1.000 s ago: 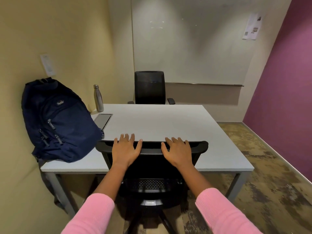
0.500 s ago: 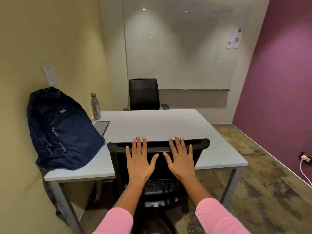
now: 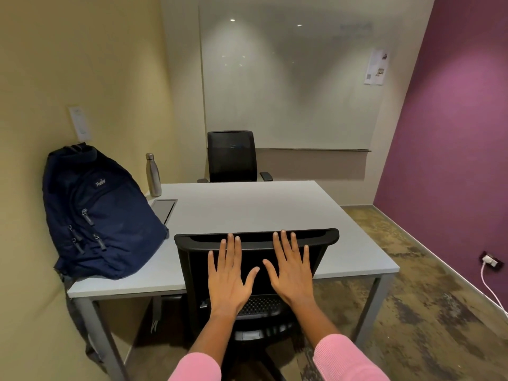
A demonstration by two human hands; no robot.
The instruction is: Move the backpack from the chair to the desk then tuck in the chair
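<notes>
Presently both hands are spread flat, palms forward, over the back of the black chair [image 3: 255,259]; whether the palms touch the mesh cannot be told. Left hand [image 3: 229,279] and right hand [image 3: 291,273] sit side by side, thumbs nearly meeting, fingers [image 3: 231,243] splayed and straight, gripping nothing, tips reaching up to the chair's top rail. Pink sleeves [image 3: 346,358] cover both forearms. Chair seat is partly under the near edge of the grey desk [image 3: 261,204], backrest standing above the desktop line. Navy backpack [image 3: 101,215] stands upright on the desk, well left of the left hand's fingers, leaning against the yellow wall, one strap hanging off the desk corner. Beyond the backpack, farther from the fingers, a steel bottle [image 3: 153,174] stands by a flush grey panel [image 3: 163,209] in the desktop. Straight ahead past the fingertips, across the desk, a second black chair [image 3: 232,156] faces this way. Far right of the right hand, a white plug and cable [image 3: 488,261] at a purple-wall socket.
</notes>
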